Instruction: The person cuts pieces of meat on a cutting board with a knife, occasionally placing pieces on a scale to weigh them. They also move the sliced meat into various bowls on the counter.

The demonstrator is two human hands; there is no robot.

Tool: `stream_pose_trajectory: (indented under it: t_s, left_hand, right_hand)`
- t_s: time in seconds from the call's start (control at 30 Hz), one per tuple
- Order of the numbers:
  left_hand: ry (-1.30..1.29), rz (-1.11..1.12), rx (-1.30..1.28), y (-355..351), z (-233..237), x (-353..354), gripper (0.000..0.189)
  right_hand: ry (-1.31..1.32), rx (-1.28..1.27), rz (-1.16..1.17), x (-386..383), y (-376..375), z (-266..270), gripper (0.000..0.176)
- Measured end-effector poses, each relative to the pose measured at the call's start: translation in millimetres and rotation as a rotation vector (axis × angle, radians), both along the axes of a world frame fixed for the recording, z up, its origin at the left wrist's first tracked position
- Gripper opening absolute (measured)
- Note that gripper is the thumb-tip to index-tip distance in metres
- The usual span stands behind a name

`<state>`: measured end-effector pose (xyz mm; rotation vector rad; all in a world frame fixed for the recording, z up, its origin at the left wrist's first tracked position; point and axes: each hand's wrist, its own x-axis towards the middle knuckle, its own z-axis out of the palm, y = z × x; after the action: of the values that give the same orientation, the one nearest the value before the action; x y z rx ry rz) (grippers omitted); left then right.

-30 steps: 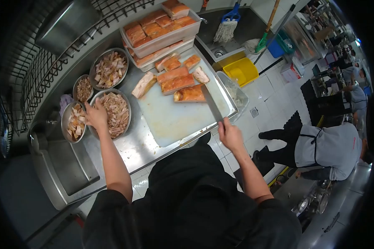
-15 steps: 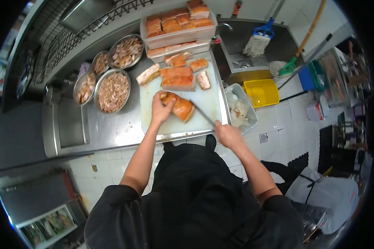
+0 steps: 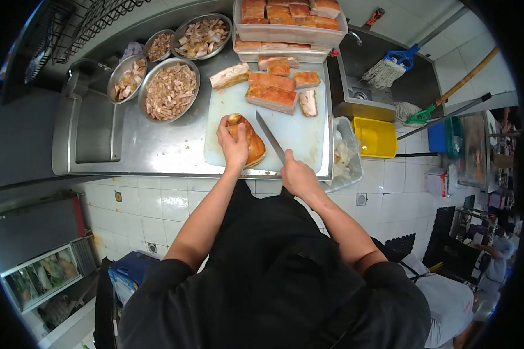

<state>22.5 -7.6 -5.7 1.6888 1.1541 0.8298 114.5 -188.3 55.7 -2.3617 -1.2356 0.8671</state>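
Note:
My left hand (image 3: 233, 150) grips the left side of a browned piece of roast pork (image 3: 254, 145), which lies on the white cutting board (image 3: 301, 142). A long knife (image 3: 270, 136) is in my closed right hand (image 3: 298, 176), its blade slanting up and left, just right of the pork and apart from it. Farther up the board lie cut slabs of crisp-skinned pork belly (image 3: 271, 96), several smaller chunks and a pale piece stood on its side (image 3: 308, 103). My left palm and fingers hide part of the pork under them.
Bowls of chopped meat (image 3: 170, 93) stand left of the board. Behind it are stacked plastic tubs (image 3: 291, 34) of pork slabs. A sink (image 3: 361, 81), a mop (image 3: 385, 71), a yellow bucket (image 3: 375, 139) and a bagged bin (image 3: 344, 154) are on the right. A person in grey (image 3: 448, 302) is behind me, right.
The pork has turned so its long side runs more toward me. My right hand has drawn the knife back from near the pork's edge, its blade now steeper. The whole view has shifted.

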Motion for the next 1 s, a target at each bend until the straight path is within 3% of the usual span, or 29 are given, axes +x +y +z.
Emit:
stream_pose_trajectory:
  t_s: [0.13, 0.43, 0.67, 0.8, 1.0]
  left_hand:
    - [0.191, -0.05, 0.011, 3, 11, -1, 0.062]
    - [0.141, -0.059, 0.108, 0, -4, -1, 0.061]
    - [0.144, -0.05, 0.2, -1, -7, 4, 0.059]
    - [0.106, -0.061, 0.199, 0, -11, -2, 0.058]
    - [0.088, -0.062, 0.236, -3, -12, -5, 0.057]
  right_hand:
    - [0.055, -0.009, -0.041, -17, 26, 33, 0.024]
    - [0.156, -0.169, -0.063, -31, 23, 77, 0.02]
    - [0.166, -0.21, -0.102, -24, 67, 68, 0.024]
    - [0.2, -0.32, -0.034, -23, 39, 97, 0.028]
    - [0.178, -0.24, -0.031, -13, 71, 69, 0.03]
